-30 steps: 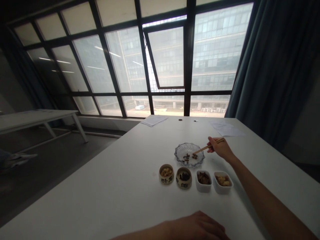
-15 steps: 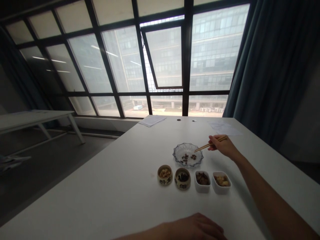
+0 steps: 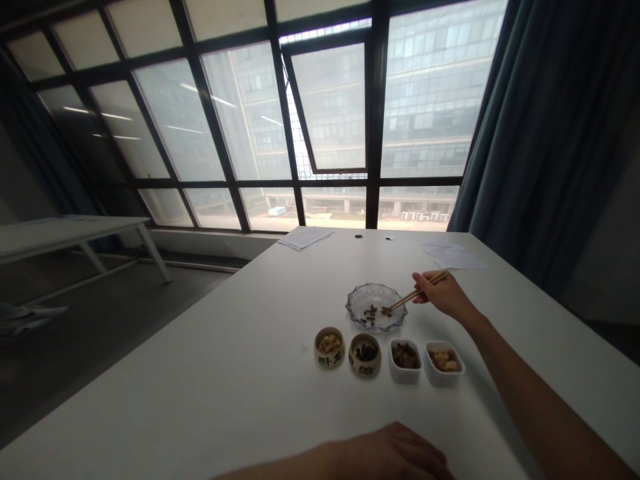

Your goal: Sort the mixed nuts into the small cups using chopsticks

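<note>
My right hand is closed around a pair of chopsticks. Their tips touch small dark food pieces inside a clear glass bowl with a scalloped rim. More dark pieces lie in its left half. In front stand two round patterned cups, one with light brown pieces, one with black pieces. To their right are two white square dishes, holding dark brown strips and pale yellowish chunks. My left hand rests flat on the table at the bottom, fingers extended, holding nothing.
The white table stretches toward the window. A stack of paper lies at its far left corner and loose sheets at the far right. A second table stands to the left, and a blue curtain hangs at the right.
My right hand has moved slightly left, lowering the chopsticks so their tips now reach the right-hand dark pieces in the glass bowl. My left hand stays in place.
</note>
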`<state>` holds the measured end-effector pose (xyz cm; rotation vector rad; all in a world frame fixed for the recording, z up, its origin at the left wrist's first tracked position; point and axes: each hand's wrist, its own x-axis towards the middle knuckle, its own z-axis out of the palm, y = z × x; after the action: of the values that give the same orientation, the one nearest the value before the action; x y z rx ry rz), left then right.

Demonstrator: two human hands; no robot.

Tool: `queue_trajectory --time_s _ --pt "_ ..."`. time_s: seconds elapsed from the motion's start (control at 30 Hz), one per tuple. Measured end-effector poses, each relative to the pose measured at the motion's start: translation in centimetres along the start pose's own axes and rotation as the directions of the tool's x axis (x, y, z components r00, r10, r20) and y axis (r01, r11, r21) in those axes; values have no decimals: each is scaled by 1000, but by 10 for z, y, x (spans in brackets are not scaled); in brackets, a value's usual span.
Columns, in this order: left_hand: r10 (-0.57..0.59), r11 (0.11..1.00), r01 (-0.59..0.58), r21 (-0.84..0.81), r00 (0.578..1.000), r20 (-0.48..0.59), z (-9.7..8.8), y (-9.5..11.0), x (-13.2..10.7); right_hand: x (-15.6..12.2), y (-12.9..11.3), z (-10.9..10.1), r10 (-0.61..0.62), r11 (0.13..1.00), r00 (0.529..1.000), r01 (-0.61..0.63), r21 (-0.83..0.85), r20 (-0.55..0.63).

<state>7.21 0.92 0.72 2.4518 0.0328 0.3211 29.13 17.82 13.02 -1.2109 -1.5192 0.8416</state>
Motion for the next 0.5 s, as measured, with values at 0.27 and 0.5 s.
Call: queue_trajectory --time_s 0.27,0.5 --pt "-96 995 98 36 994 -58 -9 26 -1 -5 -15 0 -35 998 993 28 -64 -111" --pt "-63 996 67 57 996 -70 -9 28 -1 -21 -56 -42 -2 1000 989 3 9 -150"
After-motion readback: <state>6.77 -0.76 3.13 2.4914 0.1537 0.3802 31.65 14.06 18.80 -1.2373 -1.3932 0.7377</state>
